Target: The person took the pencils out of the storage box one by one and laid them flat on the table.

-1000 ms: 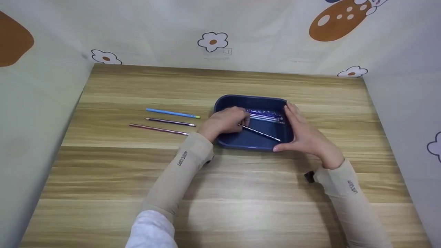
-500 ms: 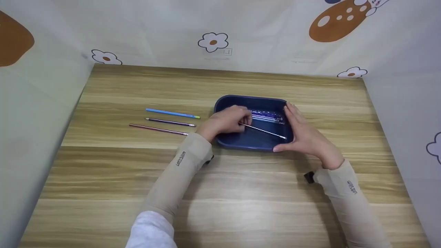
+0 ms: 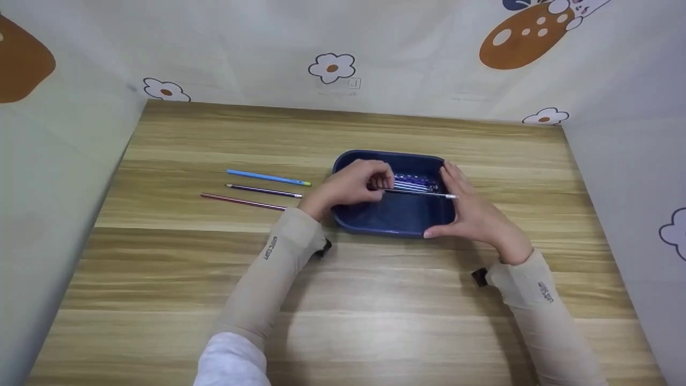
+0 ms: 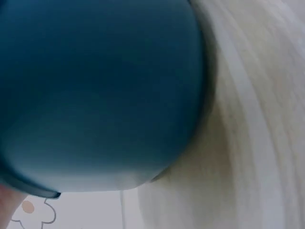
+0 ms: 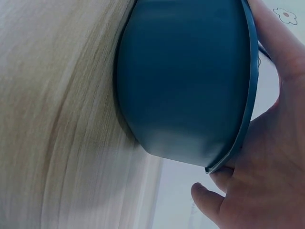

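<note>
Several pencils [image 3: 412, 185] are laid in the tray [image 3: 391, 221], gripped by the right hand [image 3: 476, 215]; another pencil [image 3: 429, 194] is pinched by the left hand [image 3: 356, 184]; three others [image 3: 265, 191] are seemingly left outside

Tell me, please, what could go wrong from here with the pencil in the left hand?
The held pencil has its pale end overlapping the right hand in the head view, so it may poke that hand. The left hand grips it far from that end, so it could swing or drop into the tray.
</note>
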Demonstrator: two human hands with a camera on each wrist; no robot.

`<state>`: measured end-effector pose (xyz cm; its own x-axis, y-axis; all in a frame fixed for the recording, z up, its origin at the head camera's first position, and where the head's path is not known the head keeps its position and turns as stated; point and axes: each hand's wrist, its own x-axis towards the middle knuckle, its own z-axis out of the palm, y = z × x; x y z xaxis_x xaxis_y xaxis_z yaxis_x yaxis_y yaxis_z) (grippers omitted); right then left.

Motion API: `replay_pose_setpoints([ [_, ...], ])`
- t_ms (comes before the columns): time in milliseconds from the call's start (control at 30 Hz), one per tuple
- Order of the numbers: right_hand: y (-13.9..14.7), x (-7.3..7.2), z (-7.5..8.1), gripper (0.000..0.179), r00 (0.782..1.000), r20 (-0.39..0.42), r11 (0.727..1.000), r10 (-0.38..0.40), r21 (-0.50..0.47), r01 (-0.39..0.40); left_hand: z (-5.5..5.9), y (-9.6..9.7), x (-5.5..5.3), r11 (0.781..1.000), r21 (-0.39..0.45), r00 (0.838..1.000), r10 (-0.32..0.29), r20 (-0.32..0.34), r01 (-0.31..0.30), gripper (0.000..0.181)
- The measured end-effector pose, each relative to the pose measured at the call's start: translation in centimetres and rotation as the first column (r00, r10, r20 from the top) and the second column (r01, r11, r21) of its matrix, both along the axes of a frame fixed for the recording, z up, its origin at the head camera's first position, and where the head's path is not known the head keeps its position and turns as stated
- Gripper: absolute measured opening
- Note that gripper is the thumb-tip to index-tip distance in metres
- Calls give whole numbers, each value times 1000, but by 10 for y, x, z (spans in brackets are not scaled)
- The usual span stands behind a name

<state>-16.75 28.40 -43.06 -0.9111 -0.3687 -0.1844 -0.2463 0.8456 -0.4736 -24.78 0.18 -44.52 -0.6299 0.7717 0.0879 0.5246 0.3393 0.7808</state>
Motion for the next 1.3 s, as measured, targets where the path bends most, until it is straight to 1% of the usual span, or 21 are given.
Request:
replay_pose_setpoints([
  [100, 0, -1, 0, 137, 1000, -10, 1000, 5, -3, -5, 7, -5, 3, 999, 48, 1000, 1, 4, -1, 15],
  [200, 0, -1, -1, 137, 1000, -16, 1000, 13, -3, -13, 17, -14, 6, 997, 76, 1000, 11, 12, -12, 15],
  [300, 0, -1, -1, 136, 1000, -12, 1000, 15, -4, -16, 29, -26, 12, 997, 73, 999, 29, 19, -31, 15],
  [433, 0, 0, 0, 136, 1000, -5, 1000, 14, 2, -14, 44, -43, 18, 997, 61, 998, 56, 7, -56, 15],
  [500, 0, -1, 0, 135, 1000, -1, 1000, 13, 6, -13, 50, -53, 21, 995, 66, 998, 70, -5, -70, 15],
  [600, 0, -1, 0, 135, 1000, -2, 1000, 15, 11, -15, 55, -68, 26, 993, 68, 995, 97, -21, -96, 14],
  [800, 0, -1, -1, 136, 1000, -13, 1000, 21, 18, -21, 60, -102, 37, 987, 37, 984, 156, -85, -153, 14],
  [967, 1, 0, -1, 136, 1000, -18, 1000, 21, 17, -21, 57, -127, 47, 981, 25, 975, 192, -113, -191, 14],
  [1133, 0, 0, 0, 135, 1000, -2, 1000, 24, 0, -24, 56, -148, 57, 969, -25, 958, 238, -161, -245, 15],
  [1300, -1, -1, -1, 135, 1000, 11, 1000, 19, -5, -19, 55, -170, 65, 950, -62, 939, 292, -183, -307, 16],
])
